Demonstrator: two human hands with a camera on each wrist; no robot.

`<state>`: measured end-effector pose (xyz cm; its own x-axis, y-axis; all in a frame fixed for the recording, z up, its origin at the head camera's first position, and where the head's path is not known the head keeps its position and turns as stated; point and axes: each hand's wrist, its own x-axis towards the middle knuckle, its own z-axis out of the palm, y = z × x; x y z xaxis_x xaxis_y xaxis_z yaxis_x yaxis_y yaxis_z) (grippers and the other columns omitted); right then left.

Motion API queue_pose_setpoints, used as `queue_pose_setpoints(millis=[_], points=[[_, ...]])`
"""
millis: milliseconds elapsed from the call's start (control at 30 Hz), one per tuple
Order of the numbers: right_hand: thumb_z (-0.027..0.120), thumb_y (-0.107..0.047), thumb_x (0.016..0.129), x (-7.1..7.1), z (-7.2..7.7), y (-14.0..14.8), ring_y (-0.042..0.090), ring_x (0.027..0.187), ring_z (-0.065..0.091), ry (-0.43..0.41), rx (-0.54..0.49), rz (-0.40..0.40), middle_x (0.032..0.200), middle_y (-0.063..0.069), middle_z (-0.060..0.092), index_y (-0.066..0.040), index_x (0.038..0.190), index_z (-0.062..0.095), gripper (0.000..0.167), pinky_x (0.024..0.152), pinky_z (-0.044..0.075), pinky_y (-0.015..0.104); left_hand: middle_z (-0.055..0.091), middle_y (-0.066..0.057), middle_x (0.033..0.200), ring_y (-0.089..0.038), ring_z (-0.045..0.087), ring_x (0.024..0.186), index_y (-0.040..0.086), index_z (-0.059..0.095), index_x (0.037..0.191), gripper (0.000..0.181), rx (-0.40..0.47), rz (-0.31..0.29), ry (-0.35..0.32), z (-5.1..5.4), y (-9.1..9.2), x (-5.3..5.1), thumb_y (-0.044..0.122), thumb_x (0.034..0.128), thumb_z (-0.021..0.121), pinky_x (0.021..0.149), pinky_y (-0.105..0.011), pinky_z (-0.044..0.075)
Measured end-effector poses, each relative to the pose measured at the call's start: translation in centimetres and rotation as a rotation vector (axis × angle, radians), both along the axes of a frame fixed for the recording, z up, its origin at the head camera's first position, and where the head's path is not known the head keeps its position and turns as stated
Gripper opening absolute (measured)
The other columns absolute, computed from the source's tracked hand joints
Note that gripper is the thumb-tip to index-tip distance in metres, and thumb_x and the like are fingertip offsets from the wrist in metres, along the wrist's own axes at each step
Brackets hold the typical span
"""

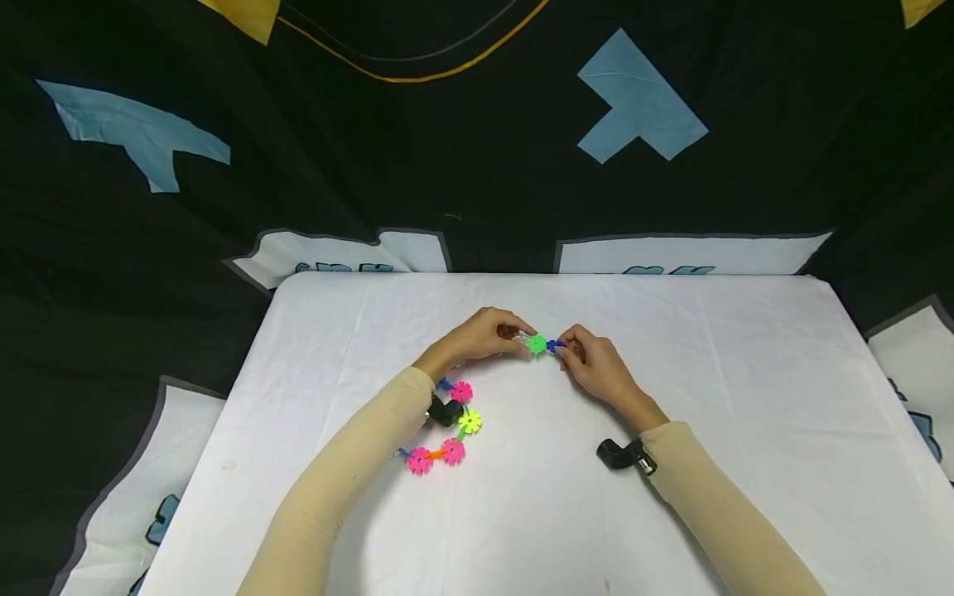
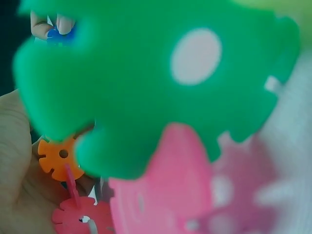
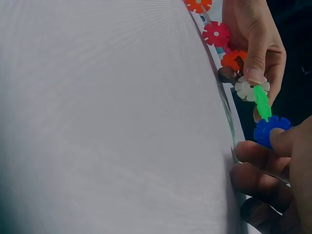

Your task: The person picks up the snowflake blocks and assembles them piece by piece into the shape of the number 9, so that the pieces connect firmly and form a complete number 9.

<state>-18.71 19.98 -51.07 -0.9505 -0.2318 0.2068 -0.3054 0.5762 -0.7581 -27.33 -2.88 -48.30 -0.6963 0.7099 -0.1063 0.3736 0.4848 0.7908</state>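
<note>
A chain of notched plastic discs runs from under my left forearm up to both hands. My left hand (image 1: 488, 333) pinches a white disc (image 3: 245, 88) between thumb and fingers, beside a green disc (image 1: 536, 344). My right hand (image 1: 596, 362) pinches a blue disc (image 3: 271, 129), whose edge meets the green disc. In the right wrist view, orange (image 3: 234, 60) and red (image 3: 216, 33) discs trail behind the left hand. The left wrist view is mostly filled by a blurred, close green disc (image 2: 131, 87); pink and orange discs show below it.
Lower on the white table (image 1: 559, 513) lie pink (image 1: 452, 451) and yellow (image 1: 469, 421) discs of the chain, curving beside the left sleeve. Black wrist cameras (image 1: 617, 454) jut from both sleeves. A dark cloth with blue patches (image 1: 641, 95) hangs behind the table.
</note>
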Motion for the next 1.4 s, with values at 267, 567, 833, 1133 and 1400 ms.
queue_pose_setpoints(millis=[267,567,833,1133,1400], points=[[0.065,-0.009,0.094,-0.14,-0.05,-0.24,0.009,0.056,0.044,0.073,0.087,-0.024,0.067,0.000,0.057,-0.004,0.096,0.063,0.006,0.052,0.036,0.023,0.066,-0.002,0.087,-0.011,0.051,0.081,0.011,0.077,0.108,0.028,0.011,-0.008,0.013,-0.03,0.00,0.03,0.019,0.0813,0.080,0.075,-0.021,0.046],[0.066,-0.009,0.092,-0.23,-0.18,-0.33,0.008,0.054,0.043,0.071,0.102,-0.020,0.064,-0.001,0.056,-0.004,0.092,0.064,0.006,0.051,0.036,0.022,0.075,0.001,0.102,-0.009,0.058,0.088,0.013,0.077,0.106,0.027,0.003,0.011,-0.019,0.14,0.06,0.18,0.022,0.0806,0.081,0.084,-0.022,0.050],[0.066,-0.008,0.093,-0.10,-0.30,-0.26,0.008,0.054,0.047,0.068,0.019,-0.017,0.065,0.000,0.058,-0.003,0.093,0.063,0.005,0.050,0.038,0.021,0.075,0.002,0.102,-0.010,0.056,0.088,0.014,0.077,0.107,0.028,-0.002,0.030,-0.044,0.18,0.05,0.22,0.024,0.0808,0.081,0.083,-0.022,0.049],[0.063,-0.006,0.094,0.04,-0.61,-0.15,0.006,0.053,0.058,0.011,-0.107,0.008,0.067,0.004,0.068,-0.002,0.093,0.060,0.005,0.048,0.042,0.020,0.075,0.001,0.101,-0.009,0.054,0.084,0.012,0.077,0.107,0.028,-0.003,0.020,-0.019,0.02,-0.11,0.21,0.025,0.0820,0.080,0.077,-0.020,0.047],[0.062,-0.007,0.095,-0.07,-0.67,-0.24,0.009,0.053,0.059,-0.020,-0.137,0.022,0.069,0.005,0.070,-0.003,0.093,0.060,0.005,0.047,0.043,0.021,0.075,0.001,0.101,-0.009,0.055,0.084,0.012,0.077,0.106,0.027,0.006,0.015,-0.019,0.04,-0.06,0.22,0.025,0.0822,0.080,0.076,-0.021,0.047]])
